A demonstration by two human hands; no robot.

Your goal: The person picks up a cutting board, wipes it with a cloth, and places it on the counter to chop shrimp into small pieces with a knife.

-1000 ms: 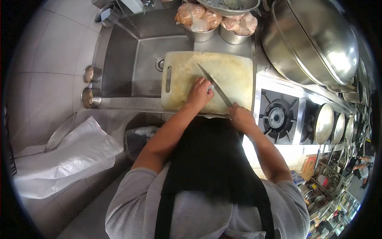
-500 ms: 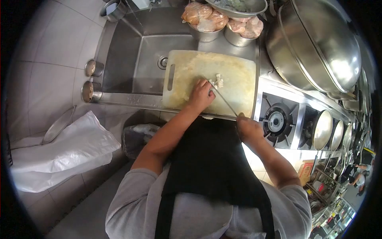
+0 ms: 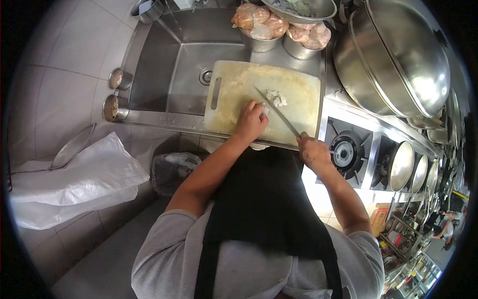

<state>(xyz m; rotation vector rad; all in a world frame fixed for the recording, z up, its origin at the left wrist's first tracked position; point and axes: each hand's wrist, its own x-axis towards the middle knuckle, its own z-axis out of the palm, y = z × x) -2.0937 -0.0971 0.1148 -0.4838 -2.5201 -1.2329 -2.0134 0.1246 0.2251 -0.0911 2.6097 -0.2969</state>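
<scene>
My right hand [image 3: 313,151] is wrapped round the handle of a long kitchen knife [image 3: 279,112]. Its blade slants up and left across the pale, yellow-stained cutting board [image 3: 298,82]. Beside the blade, my left hand [image 3: 252,121] rests on the board with fingers curled over a small whitish piece of food [image 3: 264,108], mostly hidden beneath them. On the other side of the knife lies a small heap of pale chopped pieces [image 3: 277,97].
The board lies partly over a steel sink [image 3: 186,74]. Metal pots with bagged food [image 3: 259,22] stand behind it, under a steel bowl [image 3: 303,10]. To the right are a gas burner [image 3: 343,153] and a huge metal bowl [image 3: 393,55]. Two small tins [image 3: 115,108] sit at the left.
The knife has shifted slightly right, away from my left fingers, and its blade shows broader. The chopped pieces lie more spread out. My left hand stays nearly in place.
</scene>
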